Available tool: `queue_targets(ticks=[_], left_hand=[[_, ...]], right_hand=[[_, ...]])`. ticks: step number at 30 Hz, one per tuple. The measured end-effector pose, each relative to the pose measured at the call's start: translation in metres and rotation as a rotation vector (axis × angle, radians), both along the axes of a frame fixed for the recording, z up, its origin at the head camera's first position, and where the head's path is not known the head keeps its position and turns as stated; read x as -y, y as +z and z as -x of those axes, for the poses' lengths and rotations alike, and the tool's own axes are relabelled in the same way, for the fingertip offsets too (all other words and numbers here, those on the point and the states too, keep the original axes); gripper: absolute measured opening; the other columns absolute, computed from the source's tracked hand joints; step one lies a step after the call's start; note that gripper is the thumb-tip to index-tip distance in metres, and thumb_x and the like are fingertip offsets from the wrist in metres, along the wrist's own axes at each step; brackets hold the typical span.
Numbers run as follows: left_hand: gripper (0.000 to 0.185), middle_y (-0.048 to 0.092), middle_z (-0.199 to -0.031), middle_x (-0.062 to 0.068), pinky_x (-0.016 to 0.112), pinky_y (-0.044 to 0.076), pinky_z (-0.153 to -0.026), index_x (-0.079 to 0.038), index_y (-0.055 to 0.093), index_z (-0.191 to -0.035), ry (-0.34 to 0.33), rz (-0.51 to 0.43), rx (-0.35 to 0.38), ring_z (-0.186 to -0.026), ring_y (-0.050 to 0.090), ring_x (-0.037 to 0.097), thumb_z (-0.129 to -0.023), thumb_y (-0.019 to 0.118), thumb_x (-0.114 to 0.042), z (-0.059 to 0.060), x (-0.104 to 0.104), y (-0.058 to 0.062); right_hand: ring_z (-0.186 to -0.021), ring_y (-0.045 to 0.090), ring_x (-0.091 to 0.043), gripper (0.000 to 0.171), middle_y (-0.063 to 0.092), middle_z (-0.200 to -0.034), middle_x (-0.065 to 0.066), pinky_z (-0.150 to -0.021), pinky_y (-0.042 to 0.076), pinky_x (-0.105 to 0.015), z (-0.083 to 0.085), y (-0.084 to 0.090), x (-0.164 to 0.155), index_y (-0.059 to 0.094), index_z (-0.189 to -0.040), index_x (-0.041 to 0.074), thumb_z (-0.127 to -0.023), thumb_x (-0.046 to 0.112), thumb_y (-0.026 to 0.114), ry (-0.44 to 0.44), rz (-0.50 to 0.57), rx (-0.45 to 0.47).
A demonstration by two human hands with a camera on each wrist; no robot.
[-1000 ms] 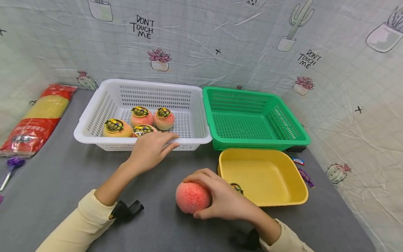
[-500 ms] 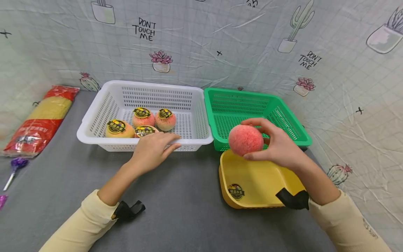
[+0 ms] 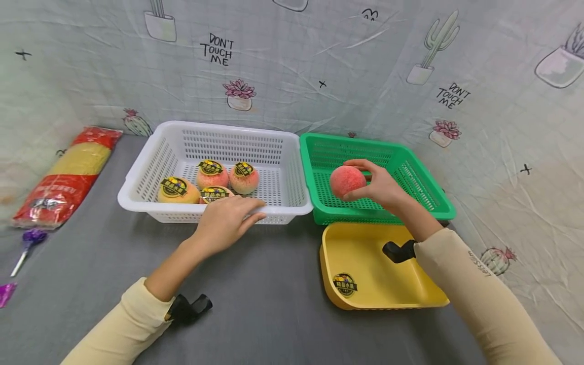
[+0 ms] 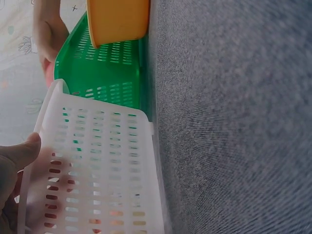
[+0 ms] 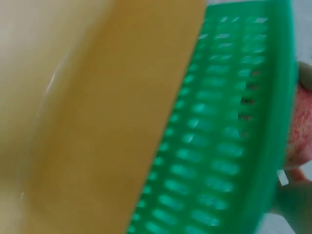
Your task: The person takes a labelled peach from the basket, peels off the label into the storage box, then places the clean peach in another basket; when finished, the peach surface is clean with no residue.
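My right hand (image 3: 371,187) holds a round pink peach (image 3: 347,181) over the green basket (image 3: 326,215), thumb on the near side and fingers on the far side. In the right wrist view the peach (image 5: 301,129) shows partly behind the green basket wall. My left hand (image 3: 228,220) grips the front rim of the white basket (image 3: 292,209). In the left wrist view its thumb (image 4: 27,151) lies at the rim, with the fingers inside, seen through the slots. Several peaches (image 3: 244,177) with black-and-gold labels sit in the white basket; the front one is partly hidden by the left hand.
A yellow bin (image 3: 378,284) with a round label (image 3: 345,285) inside stands in front of the green basket. At the left lie a red-and-yellow packet (image 3: 68,177), a purple lollipop (image 3: 29,243) and a purple wrapper (image 3: 6,294). Behind the baskets hangs a patterned cloth (image 3: 283,61).
My right hand has carried the peach up from the table, over the yellow bin and on to above the green basket. The left hand has kept its place at the white rim.
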State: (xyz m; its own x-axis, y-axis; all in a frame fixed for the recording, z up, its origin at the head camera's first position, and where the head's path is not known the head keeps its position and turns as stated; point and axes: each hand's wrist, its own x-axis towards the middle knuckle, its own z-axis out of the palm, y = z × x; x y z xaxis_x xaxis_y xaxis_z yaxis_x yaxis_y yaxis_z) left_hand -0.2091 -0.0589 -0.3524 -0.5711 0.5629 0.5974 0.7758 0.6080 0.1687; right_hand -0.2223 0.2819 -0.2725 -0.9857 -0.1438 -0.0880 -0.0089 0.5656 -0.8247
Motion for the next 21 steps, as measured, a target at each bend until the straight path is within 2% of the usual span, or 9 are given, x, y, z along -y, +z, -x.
queue_targets(ticks=[3,11,16,21], left_hand=[[0.024,0.069,-0.091,0.003,0.038,0.048,-0.063,-0.011,0.069,-0.104,-0.003,0.007,0.003,-0.074,0.063,0.02,-0.088,0.067,-0.029,-0.001,-0.001,0.0],[0.025,0.069,-0.092,0.003,0.038,0.049,-0.065,-0.011,0.068,-0.105,-0.002,0.013,0.008,-0.075,0.063,0.021,-0.088,0.068,-0.029,-0.002,-0.001,-0.001],[0.025,0.068,-0.092,0.003,0.038,0.049,-0.066,-0.01,0.068,-0.105,-0.004,0.011,-0.003,-0.075,0.063,0.021,-0.088,0.068,-0.029,-0.003,-0.001,-0.001],[0.025,0.068,-0.092,0.003,0.037,0.049,-0.068,-0.01,0.068,-0.105,0.001,0.012,-0.007,-0.076,0.063,0.021,-0.088,0.068,-0.028,-0.002,-0.001,0.0]], right_hand=[[-0.114,0.042,-0.038,0.076,0.037,-0.139,-0.014,-0.083,0.048,-0.047,0.01,-0.011,-0.003,0.042,-0.139,0.009,-0.073,0.001,0.079,0.029,0.014,0.062],[-0.106,0.047,-0.038,0.069,0.035,-0.139,-0.02,-0.078,0.05,-0.04,0.03,-0.034,-0.004,0.043,-0.136,0.004,-0.075,-0.005,0.074,0.128,-0.045,0.161],[-0.099,0.05,-0.036,0.061,0.035,-0.137,-0.023,-0.074,0.046,-0.035,0.037,-0.041,-0.004,0.042,-0.135,0.001,-0.08,-0.007,0.067,0.223,-0.113,0.2],[-0.093,0.052,-0.033,0.06,0.035,-0.134,-0.024,-0.07,0.043,-0.032,0.042,-0.044,0.001,0.039,-0.134,0.0,-0.082,-0.009,0.065,0.27,-0.128,0.227]])
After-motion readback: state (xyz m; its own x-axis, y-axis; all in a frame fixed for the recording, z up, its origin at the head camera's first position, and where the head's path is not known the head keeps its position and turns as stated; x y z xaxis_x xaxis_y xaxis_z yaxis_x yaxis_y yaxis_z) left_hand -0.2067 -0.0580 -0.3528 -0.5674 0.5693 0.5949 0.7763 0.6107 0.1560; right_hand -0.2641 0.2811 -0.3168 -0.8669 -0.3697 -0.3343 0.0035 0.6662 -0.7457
